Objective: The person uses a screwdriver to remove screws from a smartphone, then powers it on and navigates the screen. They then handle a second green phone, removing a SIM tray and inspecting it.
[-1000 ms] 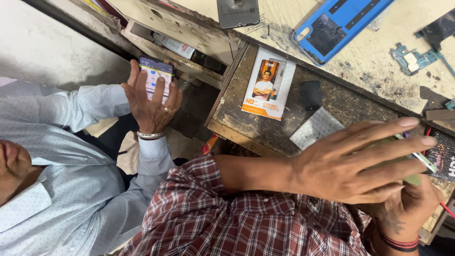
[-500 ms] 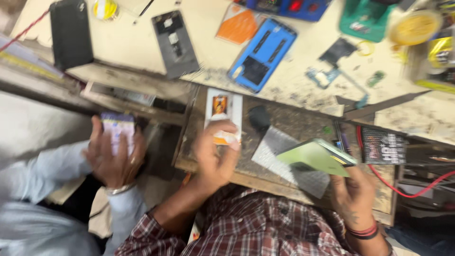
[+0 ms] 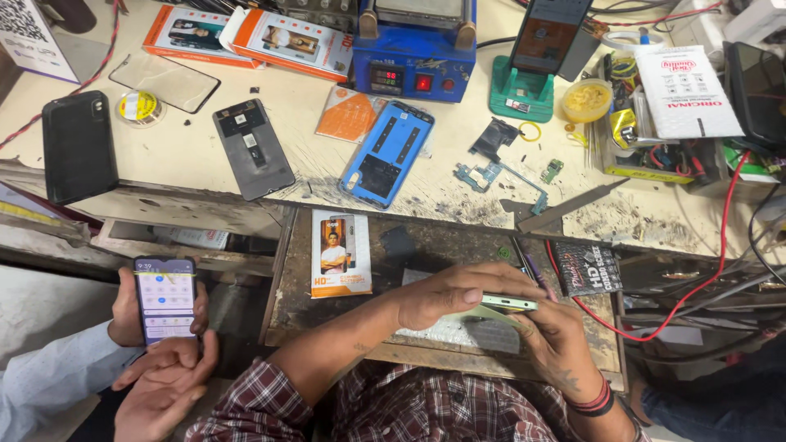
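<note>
Over the scuffed wooden tray [image 3: 295, 270], both hands' grip holds a green phone [image 3: 509, 303] flat, long axis left-right.

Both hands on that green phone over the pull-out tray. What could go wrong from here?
1. The green phone is pinched by its edges between the left hand and right hand; a slip would likely drop it onto the pull-out tray.
2. The red wire runs close to the right hand and might snag.
3. The blue phone frame sits near the workbench edge; an elbow bump could knock it off.
</note>
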The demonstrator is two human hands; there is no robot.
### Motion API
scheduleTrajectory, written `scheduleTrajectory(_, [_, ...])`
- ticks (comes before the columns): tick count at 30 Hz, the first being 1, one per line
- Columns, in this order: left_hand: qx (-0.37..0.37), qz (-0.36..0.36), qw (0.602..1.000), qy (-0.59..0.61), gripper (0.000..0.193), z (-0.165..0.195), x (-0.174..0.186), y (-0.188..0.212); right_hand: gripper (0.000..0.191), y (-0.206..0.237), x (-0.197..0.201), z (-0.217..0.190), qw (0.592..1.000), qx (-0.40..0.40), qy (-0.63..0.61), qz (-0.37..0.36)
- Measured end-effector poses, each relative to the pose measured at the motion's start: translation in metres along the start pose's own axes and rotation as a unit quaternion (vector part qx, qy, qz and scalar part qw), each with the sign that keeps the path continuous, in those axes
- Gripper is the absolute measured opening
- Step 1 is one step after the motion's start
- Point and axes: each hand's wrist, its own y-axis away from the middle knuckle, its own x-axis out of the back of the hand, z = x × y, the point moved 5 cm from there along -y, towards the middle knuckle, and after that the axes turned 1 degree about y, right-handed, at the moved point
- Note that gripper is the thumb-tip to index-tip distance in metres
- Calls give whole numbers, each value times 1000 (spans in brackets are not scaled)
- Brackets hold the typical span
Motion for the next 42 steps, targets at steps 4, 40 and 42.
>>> scheduleTrajectory(4, [26,-36,998,50,74,-10,0,-6,10,-2,1,-4,997,-17,-77,1])
scheduleTrajectory(40, [62,48,992,101,69,-14,2,-4,17,-7,43,-54,987,-44,-32,149])
scheduleTrajectory(42, [75,57,995,43,71,-15,-2,-6,22,-6,52,-81,981,15,17,193])
